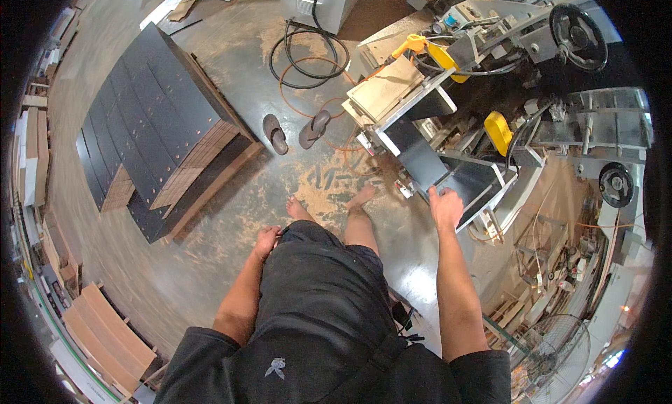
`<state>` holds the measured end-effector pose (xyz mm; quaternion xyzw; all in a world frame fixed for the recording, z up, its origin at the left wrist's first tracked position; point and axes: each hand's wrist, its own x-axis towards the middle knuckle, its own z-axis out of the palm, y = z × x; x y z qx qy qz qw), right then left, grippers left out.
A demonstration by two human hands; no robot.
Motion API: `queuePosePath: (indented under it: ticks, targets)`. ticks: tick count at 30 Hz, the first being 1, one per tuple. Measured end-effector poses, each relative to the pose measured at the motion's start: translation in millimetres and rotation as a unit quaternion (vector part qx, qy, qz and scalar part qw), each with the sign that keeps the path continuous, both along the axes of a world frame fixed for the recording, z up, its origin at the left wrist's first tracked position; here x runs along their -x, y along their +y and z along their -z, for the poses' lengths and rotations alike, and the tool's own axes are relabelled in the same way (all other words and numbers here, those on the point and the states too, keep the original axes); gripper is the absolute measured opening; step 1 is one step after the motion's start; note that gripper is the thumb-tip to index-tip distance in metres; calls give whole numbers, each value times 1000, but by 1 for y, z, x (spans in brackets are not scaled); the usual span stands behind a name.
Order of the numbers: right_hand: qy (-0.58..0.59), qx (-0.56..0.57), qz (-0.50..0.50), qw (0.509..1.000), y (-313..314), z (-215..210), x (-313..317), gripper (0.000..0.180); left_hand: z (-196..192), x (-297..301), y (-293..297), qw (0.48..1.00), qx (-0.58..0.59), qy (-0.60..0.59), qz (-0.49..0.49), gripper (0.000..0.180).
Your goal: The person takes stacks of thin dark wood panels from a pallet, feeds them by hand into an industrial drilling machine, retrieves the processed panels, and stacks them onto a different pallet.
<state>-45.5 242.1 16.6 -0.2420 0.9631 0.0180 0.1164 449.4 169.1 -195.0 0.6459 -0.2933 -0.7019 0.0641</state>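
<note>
Black board (416, 150) lies on machine (560, 132), near end beside right hand (446, 209). Hands apart: right at board's edge, left hand (266, 241) beside dark clothes (315, 285); cannot tell grip of either. Flat, steady support seems best, board kept square, with care against pinching.

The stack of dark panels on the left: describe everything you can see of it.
The stack of dark panels has blackish tops, divided by long seams and dotted with small light spots, perhaps holes. Its edges are light brown, woody and layered. It lies flat, stepped at the near end, left of the sandals; no hand touches it.
</note>
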Motion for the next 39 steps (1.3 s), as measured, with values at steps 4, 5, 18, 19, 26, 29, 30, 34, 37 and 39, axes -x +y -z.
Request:
queuePosePath:
  ticks: [4,5,18,19,26,29,30,34,37,39]
  targets:
    - [-9,13,7,1000,2,0,0,47,-18,0,-19,998,-46,-33,29,31]
    - [-9,11,13,1000,2,0,-1,48,-35,7,-26,997,-41,-52,33,34]
    - [13,-1,20,1000,0,1,-3,51,-54,-12,-16,998,12,-56,-18,24]
    - [14,0,19,1000,0,3,-2,51,-52,-16,-11,998,11,-54,-19,23]
    - [19,-3,23,1000,6,8,-2,51,-40,-53,13,996,29,-78,-13,23]
    - [19,5,25,999,-1,0,-9,49,-54,-55,14,996,5,-73,-54,25]
    - [23,13,25,999,-4,-3,-12,48,-59,-54,13,995,-5,-65,-77,26]
    - [31,-15,24,999,-2,-5,-13,50,-60,-55,9,993,-3,-49,-106,31]
    - [36,6,16,999,-1,-2,-13,50,-61,-55,9,994,-10,-58,-88,35]
    - [39,-7,20,999,1,6,-8,50,-61,-57,11,997,-6,-56,-56,37]
